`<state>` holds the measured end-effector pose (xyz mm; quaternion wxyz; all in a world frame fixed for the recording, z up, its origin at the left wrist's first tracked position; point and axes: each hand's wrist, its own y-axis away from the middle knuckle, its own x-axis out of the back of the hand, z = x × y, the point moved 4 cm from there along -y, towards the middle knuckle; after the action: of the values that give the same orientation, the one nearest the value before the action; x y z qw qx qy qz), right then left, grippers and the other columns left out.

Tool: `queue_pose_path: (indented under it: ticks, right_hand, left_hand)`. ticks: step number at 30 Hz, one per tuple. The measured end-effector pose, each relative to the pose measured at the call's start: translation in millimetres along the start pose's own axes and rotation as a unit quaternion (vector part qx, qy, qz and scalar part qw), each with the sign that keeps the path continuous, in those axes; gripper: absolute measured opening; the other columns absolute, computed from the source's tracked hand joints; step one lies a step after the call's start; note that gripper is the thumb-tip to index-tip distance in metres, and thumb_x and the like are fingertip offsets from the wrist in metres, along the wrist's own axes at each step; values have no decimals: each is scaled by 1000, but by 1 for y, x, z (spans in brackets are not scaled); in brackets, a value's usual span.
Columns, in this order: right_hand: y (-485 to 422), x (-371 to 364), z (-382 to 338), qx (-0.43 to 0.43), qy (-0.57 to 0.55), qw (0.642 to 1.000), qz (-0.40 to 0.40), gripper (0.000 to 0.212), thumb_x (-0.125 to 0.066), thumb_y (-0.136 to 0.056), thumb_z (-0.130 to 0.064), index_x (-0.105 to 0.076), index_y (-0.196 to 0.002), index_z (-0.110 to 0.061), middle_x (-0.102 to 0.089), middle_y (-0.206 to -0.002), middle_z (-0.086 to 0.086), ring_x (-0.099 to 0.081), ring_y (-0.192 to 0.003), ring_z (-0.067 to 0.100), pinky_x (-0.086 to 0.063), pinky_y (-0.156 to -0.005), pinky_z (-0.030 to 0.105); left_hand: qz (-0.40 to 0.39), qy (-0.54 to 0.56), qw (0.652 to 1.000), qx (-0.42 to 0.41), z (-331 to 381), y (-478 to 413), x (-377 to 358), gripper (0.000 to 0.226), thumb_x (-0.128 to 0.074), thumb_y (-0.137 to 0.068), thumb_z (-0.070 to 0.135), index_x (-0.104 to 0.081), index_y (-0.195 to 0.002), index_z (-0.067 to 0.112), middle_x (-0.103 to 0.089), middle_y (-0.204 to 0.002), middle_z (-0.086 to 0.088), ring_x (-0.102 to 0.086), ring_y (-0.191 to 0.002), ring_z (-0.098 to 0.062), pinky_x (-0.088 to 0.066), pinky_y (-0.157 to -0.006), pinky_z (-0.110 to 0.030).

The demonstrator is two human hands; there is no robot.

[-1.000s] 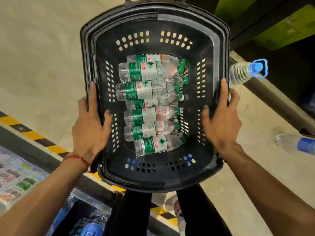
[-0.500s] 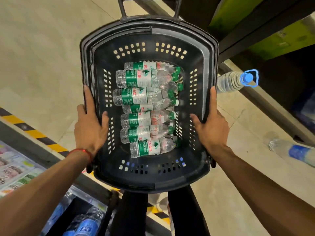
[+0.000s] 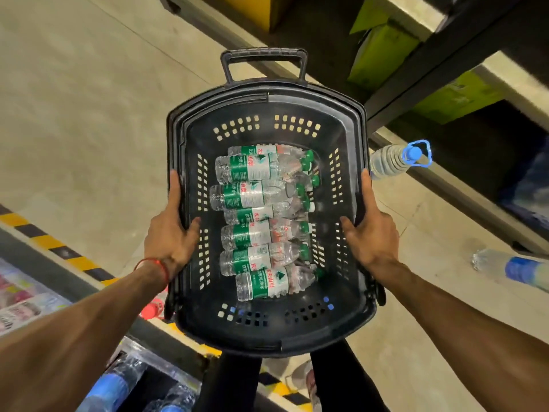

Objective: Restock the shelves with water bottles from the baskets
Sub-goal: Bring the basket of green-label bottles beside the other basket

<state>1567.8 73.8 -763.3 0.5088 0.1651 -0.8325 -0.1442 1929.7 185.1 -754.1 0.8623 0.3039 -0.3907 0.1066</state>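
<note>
A black plastic basket [image 3: 267,331] is held in front of me above the floor, its pull handle [image 3: 263,55] pointing away. Several small water bottles [image 3: 255,233] with green labels and green caps lie on their sides inside it. My left hand [image 3: 170,233] grips the left rim, thumb inside the basket. On the opposite rim my right hand [image 3: 371,233] grips the same way, with its thumb inside.
A dark shelf unit [image 3: 463,55] with green boxes [image 3: 383,52] runs along the right. A large blue-capped water jug [image 3: 395,160] lies near its base, another bottle [image 3: 514,269] on the floor at right. A yellow-black striped ledge [image 3: 53,248] and blue-capped bottles [image 3: 110,391] are at lower left.
The basket has moved away from me and lower, so its pull handle has come into view. Both hands keep their grip on the rims.
</note>
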Motion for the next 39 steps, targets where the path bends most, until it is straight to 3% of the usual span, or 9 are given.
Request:
queue_pose_path:
  ticks: [4,9,13,16,18,23,30,34,39]
  right_hand:
    - [35,32,0,-37,-11,999,1,111,-72,-95,-28,15,-156,-61,-76,-97,19,-69,-74,37,-61,-75,52]
    - [112,81,10,-85,-31,996,5,108,-73,-95,-36,12,-157,-62,-76,-104,17,-72,-74,35,-62,-72,54]
    - [172,120,11,-127,-51,990,20,108,-72,-94,-36,11,-155,-64,-76,-88,12,-69,-65,30,-60,-69,50]
    - [217,151,10,-159,-57,985,35,112,-75,-92,-27,9,-158,-61,-74,-76,9,-67,-61,25,-58,-65,44]
    - [250,170,10,-191,-67,978,48,114,-77,-91,-23,7,-158,-60,-69,-64,5,-63,-54,22,-55,-60,41]
    - [306,208,23,-234,-122,960,98,114,-77,-91,-22,6,-156,-65,-74,-71,11,-66,-56,28,-58,-61,49]
    - [346,254,56,-283,-172,935,130,114,-78,-91,-20,5,-158,-62,-58,-47,2,-57,-42,21,-55,-52,43]
    - [374,279,83,-318,-194,915,155,114,-77,-91,-21,6,-158,-61,-57,-47,3,-57,-42,23,-57,-53,45]
    - [413,315,120,-364,-233,880,199,111,-74,-90,-21,3,-160,-59,-57,-45,4,-56,-41,18,-57,-53,42]
  left_hand:
    - [-31,-1,999,-21,24,22,19,110,-69,-91,12,10,-159,48,-73,-114,-21,-69,-79,-38,-57,-86,-47]
    - [-83,8,996,-39,59,77,43,111,-69,-91,14,10,-155,58,-76,-95,-16,-68,-66,-28,-59,-82,-47]
    - [-114,6,990,-80,95,108,68,110,-70,-92,15,8,-155,58,-75,-109,-13,-67,-60,-20,-60,-78,-42]
    - [-140,-15,985,-101,130,129,86,112,-71,-91,11,8,-155,58,-72,-101,4,-65,-55,-13,-55,-67,-28]
    - [-164,-40,979,-112,156,142,97,110,-71,-91,12,6,-157,54,-75,-82,-1,-63,-52,-10,-49,-56,-20]
    - [-206,-74,963,-157,219,159,107,111,-71,-92,17,11,-156,55,-73,-77,-3,-65,-52,-17,-60,-61,-39]
    - [-235,-116,942,-207,306,185,99,113,-69,-93,14,14,-153,60,-69,-59,-1,-61,-44,-15,-58,-58,-38]
    - [-245,-136,922,-266,368,208,85,110,-70,-94,15,12,-155,56,-73,-76,2,-65,-50,-12,-54,-54,-23]
    - [-269,-171,888,-332,454,231,47,111,-71,-93,16,12,-152,62,-76,-98,-5,-68,-57,-18,-62,-64,-42]
